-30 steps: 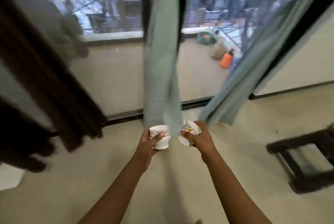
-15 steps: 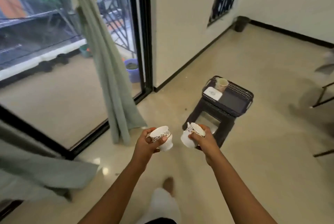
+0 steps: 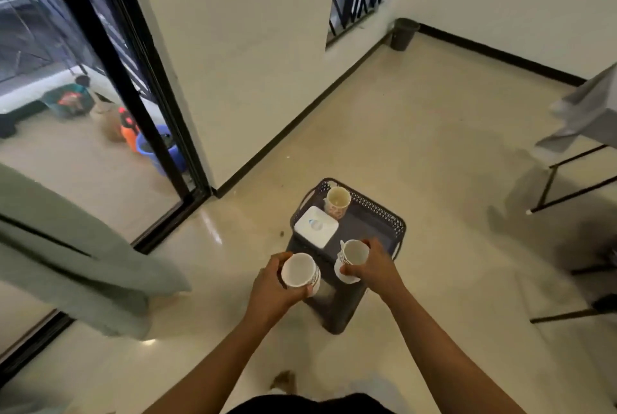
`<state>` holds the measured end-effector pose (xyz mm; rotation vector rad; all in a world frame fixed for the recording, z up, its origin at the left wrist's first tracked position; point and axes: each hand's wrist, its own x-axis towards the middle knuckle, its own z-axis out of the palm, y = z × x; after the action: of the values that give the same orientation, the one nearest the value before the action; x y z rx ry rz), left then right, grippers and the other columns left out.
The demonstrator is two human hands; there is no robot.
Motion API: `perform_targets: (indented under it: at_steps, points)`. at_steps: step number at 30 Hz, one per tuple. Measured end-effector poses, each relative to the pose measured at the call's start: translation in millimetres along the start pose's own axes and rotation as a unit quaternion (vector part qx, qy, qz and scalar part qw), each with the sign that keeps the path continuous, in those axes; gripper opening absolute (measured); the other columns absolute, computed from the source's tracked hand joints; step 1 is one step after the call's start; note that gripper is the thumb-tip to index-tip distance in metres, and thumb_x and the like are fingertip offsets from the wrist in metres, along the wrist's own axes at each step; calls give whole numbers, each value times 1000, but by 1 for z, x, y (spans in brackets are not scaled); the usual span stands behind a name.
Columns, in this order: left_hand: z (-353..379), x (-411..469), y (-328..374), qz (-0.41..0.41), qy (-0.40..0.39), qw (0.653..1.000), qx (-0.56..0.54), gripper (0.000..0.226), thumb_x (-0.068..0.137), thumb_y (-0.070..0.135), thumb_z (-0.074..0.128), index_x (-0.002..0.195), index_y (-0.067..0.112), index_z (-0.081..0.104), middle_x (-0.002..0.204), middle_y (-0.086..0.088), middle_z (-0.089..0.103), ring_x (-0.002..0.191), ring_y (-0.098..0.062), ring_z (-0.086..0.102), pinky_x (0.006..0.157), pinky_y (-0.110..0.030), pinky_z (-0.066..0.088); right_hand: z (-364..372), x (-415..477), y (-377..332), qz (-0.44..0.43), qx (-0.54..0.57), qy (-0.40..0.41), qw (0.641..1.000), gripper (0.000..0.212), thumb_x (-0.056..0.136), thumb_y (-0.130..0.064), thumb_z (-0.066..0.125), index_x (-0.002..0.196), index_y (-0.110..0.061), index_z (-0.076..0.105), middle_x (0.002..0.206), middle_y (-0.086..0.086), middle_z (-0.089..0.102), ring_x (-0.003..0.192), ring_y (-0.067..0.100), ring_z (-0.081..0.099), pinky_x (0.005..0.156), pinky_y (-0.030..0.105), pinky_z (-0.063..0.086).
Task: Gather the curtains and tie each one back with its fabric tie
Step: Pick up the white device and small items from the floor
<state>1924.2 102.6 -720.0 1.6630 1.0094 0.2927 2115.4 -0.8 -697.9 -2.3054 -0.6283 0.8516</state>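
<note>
One pale green curtain (image 3: 83,266), bunched; left hand (image 3: 270,293) grips cup (image 3: 298,270), right hand (image 3: 377,268) second cup (image 3: 354,251).

Left hand (image 3: 270,293) and right hand (image 3: 379,271) have carried the cups (image 3: 298,270) from curtain (image 3: 83,263) to tray (image 3: 399,228).

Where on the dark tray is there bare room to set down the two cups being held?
The tray is bare on its right half, bordered by its perforated rim, the white box and the standing cup. Its left side is crowded.
</note>
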Motion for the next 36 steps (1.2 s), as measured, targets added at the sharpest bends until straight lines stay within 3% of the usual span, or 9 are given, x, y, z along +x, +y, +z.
perform_targets:
  at_steps: [4, 11, 17, 23, 27, 31, 36]
  points:
    - [51, 62, 20, -42, 17, 999, -7, 68, 62, 28, 85, 119, 26, 48, 108, 7, 59, 101, -16, 59, 80, -23, 43, -37, 95, 15, -55, -125, -34, 990, 85, 70, -28, 79, 141, -17, 33, 134, 13, 45, 119, 30, 49, 92, 32, 41]
    - [173, 160, 23, -136, 146, 979, -46, 71, 60, 46, 82, 120, 26, 50, 117, 7, 62, 106, -15, 60, 91, -31, 48, -65, 251, 51, -140, -280, -171, 934, 72, 68, -28, 80, 127, -11, 41, 126, 14, 47, 114, 31, 52, 90, 32, 42]
    - [271, 194, 32, -243, 276, 928, -61, 67, 68, 24, 84, 127, 16, 52, 127, -4, 57, 116, -22, 56, 93, -25, 41, -75, 314, 90, -172, -362, -273, 875, 71, 71, -34, 77, 125, -12, 37, 126, 12, 43, 112, 30, 53, 90, 34, 45]
    - [309, 217, 0, -318, 284, 904, -31, 69, 77, 22, 78, 138, 16, 46, 138, -6, 52, 126, -24, 51, 103, -32, 39, -50, 347, 121, -196, -394, -319, 839, 74, 69, -26, 79, 126, -11, 34, 130, 14, 42, 116, 33, 51, 93, 38, 46]
    - [325, 223, -21, -338, 278, 899, -9, 66, 77, 15, 76, 137, 20, 47, 137, -2, 53, 125, -24, 52, 101, -32, 40, -31, 353, 135, -226, -411, -320, 823, 75, 69, -22, 81, 128, -11, 35, 131, 13, 41, 117, 31, 50, 96, 37, 45]
    - [343, 221, -30, -361, 251, 897, 27, 79, 70, 6, 77, 138, 25, 42, 139, -1, 50, 124, -24, 50, 98, -40, 47, -32, 357, 150, -234, -428, -340, 804, 83, 69, -29, 82, 133, -13, 32, 134, 11, 37, 122, 30, 45, 97, 37, 44]
    - [357, 218, -35, -355, 257, 895, 81, 79, 78, 17, 75, 146, 20, 35, 149, -3, 38, 134, -25, 39, 107, -37, 38, -43, 359, 161, -299, -423, -344, 783, 86, 73, -21, 78, 142, -23, 26, 144, 6, 31, 128, 29, 37, 97, 39, 45]
